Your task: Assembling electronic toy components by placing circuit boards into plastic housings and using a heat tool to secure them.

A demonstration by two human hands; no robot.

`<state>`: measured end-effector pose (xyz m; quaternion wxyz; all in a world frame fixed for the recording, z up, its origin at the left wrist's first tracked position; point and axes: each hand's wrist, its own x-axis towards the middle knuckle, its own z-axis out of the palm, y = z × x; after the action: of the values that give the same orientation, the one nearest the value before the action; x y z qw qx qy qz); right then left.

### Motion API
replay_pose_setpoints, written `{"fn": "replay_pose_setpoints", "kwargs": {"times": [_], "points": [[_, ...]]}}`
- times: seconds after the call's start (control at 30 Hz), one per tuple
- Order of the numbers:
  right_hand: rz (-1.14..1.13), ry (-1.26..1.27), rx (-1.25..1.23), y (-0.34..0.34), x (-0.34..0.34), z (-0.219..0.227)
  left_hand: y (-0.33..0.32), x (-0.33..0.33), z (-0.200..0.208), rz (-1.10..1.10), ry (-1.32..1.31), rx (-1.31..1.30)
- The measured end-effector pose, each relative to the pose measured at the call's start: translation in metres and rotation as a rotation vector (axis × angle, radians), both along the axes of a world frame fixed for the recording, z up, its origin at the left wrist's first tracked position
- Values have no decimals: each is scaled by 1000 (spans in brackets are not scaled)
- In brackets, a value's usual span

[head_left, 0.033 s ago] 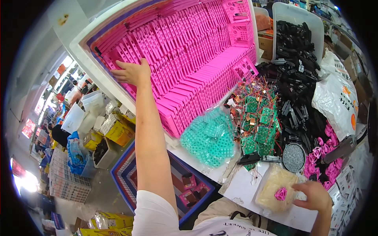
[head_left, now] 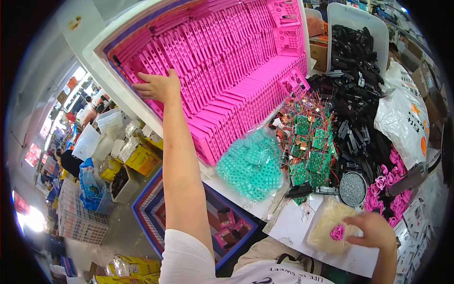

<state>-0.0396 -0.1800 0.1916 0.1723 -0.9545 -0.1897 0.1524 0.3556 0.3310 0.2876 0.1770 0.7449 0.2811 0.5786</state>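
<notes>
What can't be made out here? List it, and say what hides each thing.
All in the head view:
Pink panels: the topmost, cut off by the upper edge.
Left hand: whether it grips a panel; its own back hides the palm side.
Right hand: whether it touches the beige block; the hand covers any contact.
Blue crate: part of its inside, hidden by the left forearm.

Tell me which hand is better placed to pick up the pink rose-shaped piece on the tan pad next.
Right, I'd judge: the right hand is beside the pink rose-shaped piece on the tan pad, fingers parted. The left hand is stretched away at the pink plastic panels.
</notes>
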Motion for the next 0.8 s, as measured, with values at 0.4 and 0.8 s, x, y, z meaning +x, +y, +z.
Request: {"fn": "replay_pose_setpoints", "kwargs": {"times": [0.4, 0.8], "points": [[401, -498, 240, 218, 331, 64, 28, 24, 6, -82, -169, -74], [-78, -978, 19, 258, 494, 147, -18, -15, -17, -383, -383, 246]]}}
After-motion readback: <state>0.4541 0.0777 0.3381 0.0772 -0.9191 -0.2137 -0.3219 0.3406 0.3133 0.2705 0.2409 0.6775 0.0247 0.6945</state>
